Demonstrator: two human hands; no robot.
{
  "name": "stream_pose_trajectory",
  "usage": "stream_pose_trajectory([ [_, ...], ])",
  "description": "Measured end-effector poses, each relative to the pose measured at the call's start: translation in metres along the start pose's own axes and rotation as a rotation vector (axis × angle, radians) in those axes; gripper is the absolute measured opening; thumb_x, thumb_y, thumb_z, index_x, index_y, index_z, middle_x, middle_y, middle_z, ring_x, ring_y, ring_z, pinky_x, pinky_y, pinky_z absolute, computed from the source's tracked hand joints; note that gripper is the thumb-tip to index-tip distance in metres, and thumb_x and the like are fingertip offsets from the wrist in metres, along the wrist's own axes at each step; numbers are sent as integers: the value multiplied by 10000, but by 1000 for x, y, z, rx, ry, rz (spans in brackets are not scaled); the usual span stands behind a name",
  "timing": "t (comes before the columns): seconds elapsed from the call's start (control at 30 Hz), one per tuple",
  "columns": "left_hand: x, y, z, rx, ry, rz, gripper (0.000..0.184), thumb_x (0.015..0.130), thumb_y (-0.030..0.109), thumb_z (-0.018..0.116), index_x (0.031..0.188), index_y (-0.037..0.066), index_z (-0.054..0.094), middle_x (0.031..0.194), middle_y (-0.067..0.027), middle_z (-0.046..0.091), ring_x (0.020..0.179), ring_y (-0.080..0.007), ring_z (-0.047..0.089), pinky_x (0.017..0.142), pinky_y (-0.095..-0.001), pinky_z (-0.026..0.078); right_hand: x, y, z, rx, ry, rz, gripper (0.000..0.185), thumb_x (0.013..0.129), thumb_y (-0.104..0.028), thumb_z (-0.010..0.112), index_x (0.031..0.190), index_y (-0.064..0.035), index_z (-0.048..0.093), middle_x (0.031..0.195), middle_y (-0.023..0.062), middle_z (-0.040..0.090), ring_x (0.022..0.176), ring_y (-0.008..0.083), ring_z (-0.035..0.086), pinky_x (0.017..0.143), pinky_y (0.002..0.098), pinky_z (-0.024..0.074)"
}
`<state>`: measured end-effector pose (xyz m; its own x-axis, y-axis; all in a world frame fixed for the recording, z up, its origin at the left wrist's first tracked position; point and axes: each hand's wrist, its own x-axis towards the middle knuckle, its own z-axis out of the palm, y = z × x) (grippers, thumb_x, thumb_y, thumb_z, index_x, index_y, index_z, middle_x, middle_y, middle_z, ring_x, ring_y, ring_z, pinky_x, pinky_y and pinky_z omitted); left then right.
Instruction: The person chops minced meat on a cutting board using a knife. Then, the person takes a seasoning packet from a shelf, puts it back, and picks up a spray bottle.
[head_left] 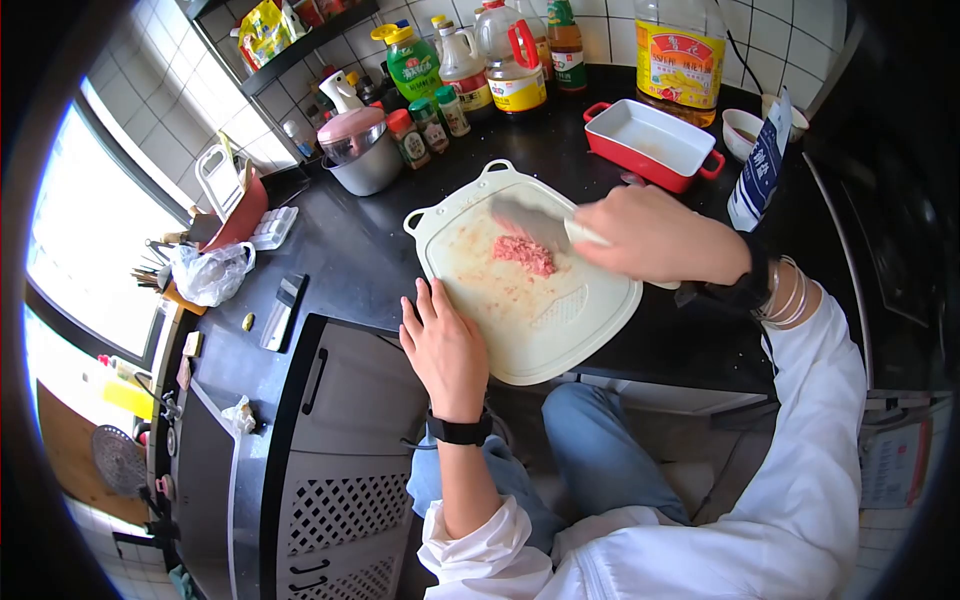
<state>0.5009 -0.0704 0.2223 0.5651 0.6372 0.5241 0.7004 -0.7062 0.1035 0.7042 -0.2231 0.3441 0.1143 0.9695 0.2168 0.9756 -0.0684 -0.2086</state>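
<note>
The right hand (665, 238) is closing its grip firmly around the pale handle of a knife (532, 222), whose blade is showing blurred just beside the minced meat (524, 255). The meat is lying in a small pink heap on the cutting board (500, 350), which is resting on the black bench (345, 250). The left hand (443, 345) is laying loosely spread fingers on the board's near edge, its grip holding nothing. Behind, a big oil bottle (680, 85) is carrying a yellow-and-red label apparently reading 鲁花. A blue-and-white bag (758, 172) is bearing large white characters, and a green bottle (412, 68) is displaying white lettering, both too unclear for reading.
</note>
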Motion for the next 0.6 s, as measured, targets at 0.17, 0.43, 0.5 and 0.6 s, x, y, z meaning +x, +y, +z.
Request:
stream_pose_trajectory([
  [0.17,1,1,-1,-1,-4,-5,427,937,119,465,1352,18,471,1412,-179,487,1300,-378,445,1071,-473,352,3,-14,-15,84,296,82,306,939,-241,513,792,28,526,627,215,602,611,369,642,551,438,514],
  [0.43,1,0,0,-3,-13,-10,432,931,113,467,1353,18,469,1414,-184,483,1309,-379,438,1081,-472,344,0,-6,14,-88,-41,-73,226,947,-182,513,872,30,537,570,168,567,534,380,591,499,473,463],
  [0.5,1,1,-2,-6,-19,-15,433,931,111,465,1354,17,467,1414,-184,483,1310,-380,437,1081,-473,343,4,-13,7,72,198,-8,220,948,-181,514,879,28,533,570,160,570,534,379,594,491,483,441],
  [0.6,1,1,-2,-7,-17,-12,432,931,107,462,1354,17,466,1413,-184,483,1310,-382,436,1082,-474,342,4,-4,11,-46,263,-73,205,943,-168,518,875,25,525,612,196,576,553,401,583,509,502,428],
])
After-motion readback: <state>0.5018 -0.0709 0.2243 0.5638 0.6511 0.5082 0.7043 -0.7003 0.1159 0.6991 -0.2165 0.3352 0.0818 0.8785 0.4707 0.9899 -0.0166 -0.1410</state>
